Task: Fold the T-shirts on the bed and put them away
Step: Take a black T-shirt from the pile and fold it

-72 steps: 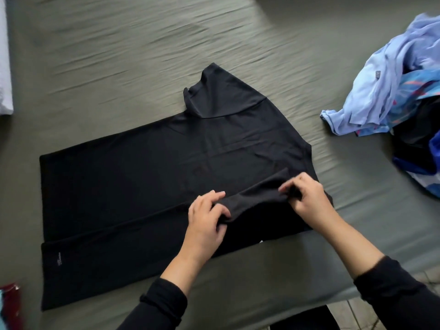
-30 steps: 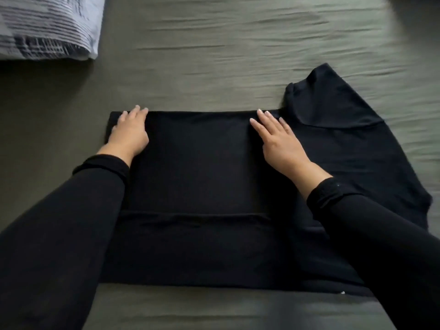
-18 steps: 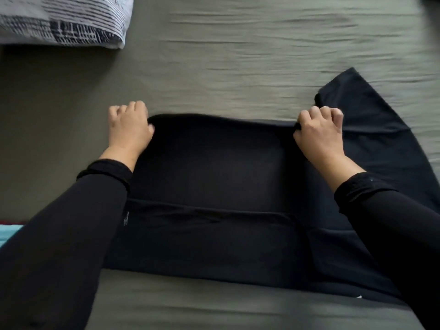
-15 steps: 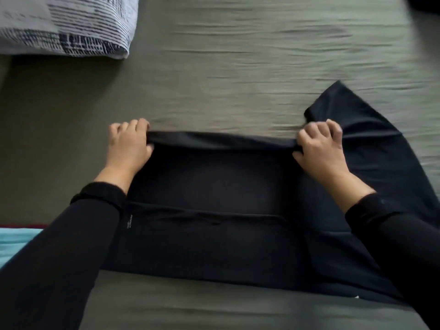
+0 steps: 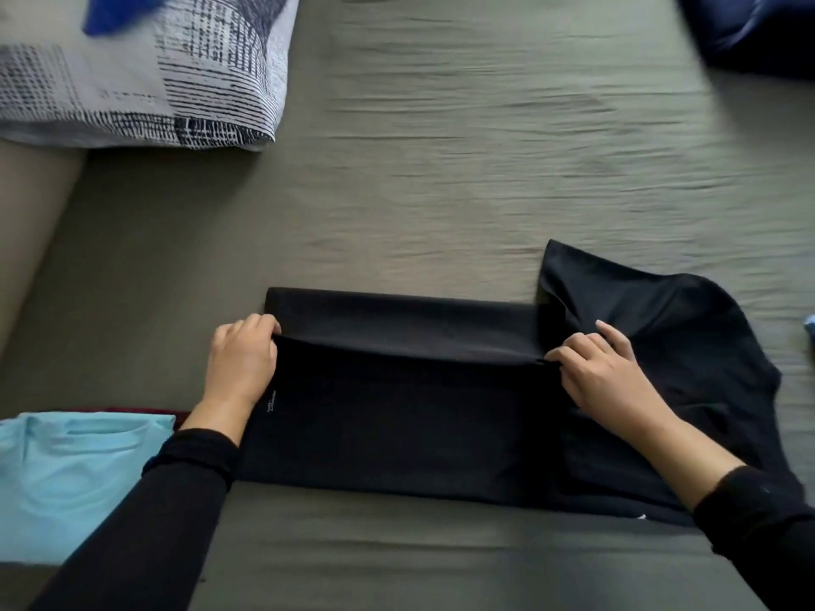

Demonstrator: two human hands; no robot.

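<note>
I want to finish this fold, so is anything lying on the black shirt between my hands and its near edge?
Nothing visible does. Both the left hand and right hand already pinch the fold of the black T-shirt, and the cloth toward its near edge is bare. The light blue shirt lies off to the left.

Both hands [image 5: 241, 363] [image 5: 606, 374] curled, pinching.

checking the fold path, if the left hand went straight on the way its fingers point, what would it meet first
The left hand points away from the person and slightly right, so it would first meet the black T-shirt, whose folded edge it grips. Beyond lies only bare green sheet, though depth is unclear.
</note>
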